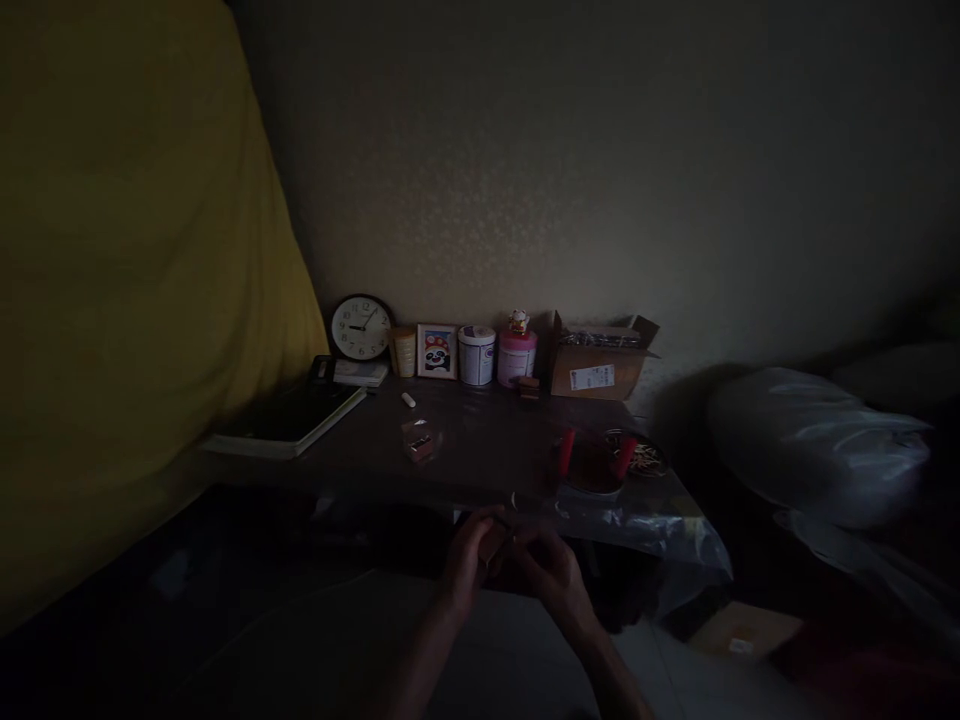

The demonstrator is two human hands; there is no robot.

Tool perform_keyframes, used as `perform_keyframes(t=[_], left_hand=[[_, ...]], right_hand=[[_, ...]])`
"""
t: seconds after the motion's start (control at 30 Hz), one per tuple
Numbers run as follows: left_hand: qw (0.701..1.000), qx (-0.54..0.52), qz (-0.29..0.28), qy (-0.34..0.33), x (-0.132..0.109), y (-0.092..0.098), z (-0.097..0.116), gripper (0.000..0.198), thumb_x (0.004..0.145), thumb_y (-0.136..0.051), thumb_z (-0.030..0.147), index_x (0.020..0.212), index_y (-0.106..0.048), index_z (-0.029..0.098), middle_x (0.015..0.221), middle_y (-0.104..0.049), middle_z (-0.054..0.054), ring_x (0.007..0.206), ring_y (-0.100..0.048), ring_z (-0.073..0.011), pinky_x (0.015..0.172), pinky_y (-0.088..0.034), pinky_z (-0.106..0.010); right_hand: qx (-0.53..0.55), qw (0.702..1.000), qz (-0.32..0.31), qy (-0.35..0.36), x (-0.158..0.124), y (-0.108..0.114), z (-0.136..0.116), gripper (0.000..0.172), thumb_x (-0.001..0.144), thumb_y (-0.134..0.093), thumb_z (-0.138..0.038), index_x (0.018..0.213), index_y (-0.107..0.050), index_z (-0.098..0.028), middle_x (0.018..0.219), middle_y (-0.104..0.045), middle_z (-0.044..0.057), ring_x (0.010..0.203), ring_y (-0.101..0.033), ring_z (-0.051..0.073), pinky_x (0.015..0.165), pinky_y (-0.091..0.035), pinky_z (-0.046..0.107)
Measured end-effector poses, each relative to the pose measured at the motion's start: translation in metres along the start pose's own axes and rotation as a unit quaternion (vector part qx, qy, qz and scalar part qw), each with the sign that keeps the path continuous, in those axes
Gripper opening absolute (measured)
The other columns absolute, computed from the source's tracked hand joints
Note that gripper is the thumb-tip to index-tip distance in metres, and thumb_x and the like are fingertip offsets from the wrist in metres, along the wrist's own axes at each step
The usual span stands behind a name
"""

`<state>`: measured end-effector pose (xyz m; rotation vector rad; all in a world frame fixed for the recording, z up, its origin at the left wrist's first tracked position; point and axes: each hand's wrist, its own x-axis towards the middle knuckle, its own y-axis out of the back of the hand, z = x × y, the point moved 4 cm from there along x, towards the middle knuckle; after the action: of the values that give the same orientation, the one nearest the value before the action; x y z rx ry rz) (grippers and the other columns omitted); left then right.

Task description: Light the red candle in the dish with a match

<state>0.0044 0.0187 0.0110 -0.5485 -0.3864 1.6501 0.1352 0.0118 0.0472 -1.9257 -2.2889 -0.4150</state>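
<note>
Fingers of the left hand are bent around a small brown thing. Close beside it, the right hand has its fingertips close together; it is too dark to tell if they pinch anything. Both hands are just in front of the table's near edge. A wide stretch of tabletop lies between a clear packet on the left and two red sticks on the right. A cardboard box stands at the far right, by the wall.
</note>
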Motion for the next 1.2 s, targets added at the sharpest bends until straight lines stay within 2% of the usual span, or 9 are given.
perform_keyframes(t=[0.1, 0.17, 0.37, 0.5, 0.67, 0.97, 1.1, 1.2], left_hand=[[1.000, -0.003, 0.004, -0.014, 0.000, -0.002, 0.001, 0.025, 0.070, -0.059, 0.032, 0.089, -0.068, 0.021, 0.093, -0.069, -0.005, 0.091, -0.061, -0.0223, 0.070, -0.045, -0.028], [1.000, -0.005, 0.010, -0.020, 0.000, -0.003, 0.002, 0.021, 0.068, -0.059, 0.031, 0.083, -0.068, 0.020, 0.087, -0.069, -0.004, 0.089, -0.062, -0.0216, 0.073, -0.044, -0.029], [0.999, -0.006, 0.038, -0.029, 0.000, -0.003, 0.003, 0.013, 0.065, -0.060, 0.032, 0.070, -0.062, 0.020, 0.069, -0.062, 0.001, 0.072, -0.059, -0.0174, 0.064, -0.042, -0.026], [0.998, 0.000, 0.057, -0.036, 0.004, 0.000, 0.001, 0.013, 0.065, -0.060, 0.033, 0.064, -0.058, 0.020, 0.063, -0.057, 0.003, 0.066, -0.054, -0.0158, 0.062, -0.041, -0.027], [0.996, 0.017, 0.074, -0.043, 0.006, 0.001, -0.001, 0.018, 0.065, -0.061, 0.038, 0.067, -0.061, 0.020, 0.067, -0.058, 0.002, 0.068, -0.054, -0.0167, 0.066, -0.041, -0.028], [0.996, 0.032, 0.065, -0.054, 0.003, -0.004, 0.003, 0.019, 0.067, -0.062, 0.039, 0.073, -0.063, 0.021, 0.075, -0.060, 0.001, 0.078, -0.057, -0.0182, 0.071, -0.042, -0.028], [0.997, 0.041, 0.043, -0.058, 0.001, -0.006, 0.002, 0.023, 0.070, -0.060, 0.042, 0.078, -0.065, 0.021, 0.080, -0.063, -0.001, 0.082, -0.058, -0.0203, 0.070, -0.043, -0.029], [0.996, 0.055, 0.018, -0.069, 0.000, -0.008, 0.004, 0.023, 0.069, -0.064, 0.040, 0.083, -0.066, 0.021, 0.085, -0.065, -0.003, 0.084, -0.059, -0.0209, 0.070, -0.043, -0.029]], right_hand=[[-0.022, 1.000, -0.016, 0.010, -0.002, -0.004, -0.004, 0.019, 0.079, -0.061, -0.037, 0.081, -0.061, -0.018, 0.076, -0.065, 0.002, 0.073, -0.062, 0.017, 0.067, -0.047, 0.025], [-0.029, 0.999, -0.022, 0.018, -0.003, -0.005, -0.003, 0.019, 0.081, -0.058, -0.037, 0.084, -0.062, -0.019, 0.079, -0.066, 0.003, 0.075, -0.063, 0.018, 0.068, -0.048, 0.025], [-0.045, 0.998, -0.025, 0.020, -0.003, -0.009, 0.005, 0.018, 0.080, -0.058, -0.037, 0.081, -0.059, -0.019, 0.076, -0.064, 0.002, 0.072, -0.063, 0.018, 0.062, -0.048, 0.024], [-0.120, 0.990, -0.035, 0.064, -0.006, -0.017, -0.004, 0.014, 0.082, -0.057, -0.032, 0.076, -0.059, -0.019, 0.075, -0.062, 0.002, 0.071, -0.061, 0.016, 0.063, -0.045, 0.023], [-0.187, 0.975, -0.008, 0.118, -0.009, -0.020, -0.014, 0.011, 0.081, -0.056, -0.027, 0.074, -0.058, -0.019, 0.075, -0.062, 0.001, 0.070, -0.059, 0.014, 0.064, -0.043, 0.022], [-0.227, 0.963, -0.015, 0.141, -0.011, -0.021, -0.015, 0.007, 0.081, -0.054, -0.022, 0.075, -0.057, -0.020, 0.073, -0.060, 0.000, 0.071, -0.058, 0.014, 0.065, -0.043, 0.023], [-0.206, 0.970, 0.005, 0.130, -0.007, -0.012, -0.015, 0.010, 0.083, -0.053, -0.027, 0.077, -0.058, -0.020, 0.078, -0.062, 0.002, 0.073, -0.059, 0.015, 0.066, -0.044, 0.023], [-0.168, 0.981, 0.036, 0.092, -0.003, 0.001, -0.017, 0.016, 0.083, -0.054, -0.034, 0.077, -0.058, -0.020, 0.077, -0.063, 0.002, 0.070, -0.059, 0.015, 0.062, -0.045, 0.022]])
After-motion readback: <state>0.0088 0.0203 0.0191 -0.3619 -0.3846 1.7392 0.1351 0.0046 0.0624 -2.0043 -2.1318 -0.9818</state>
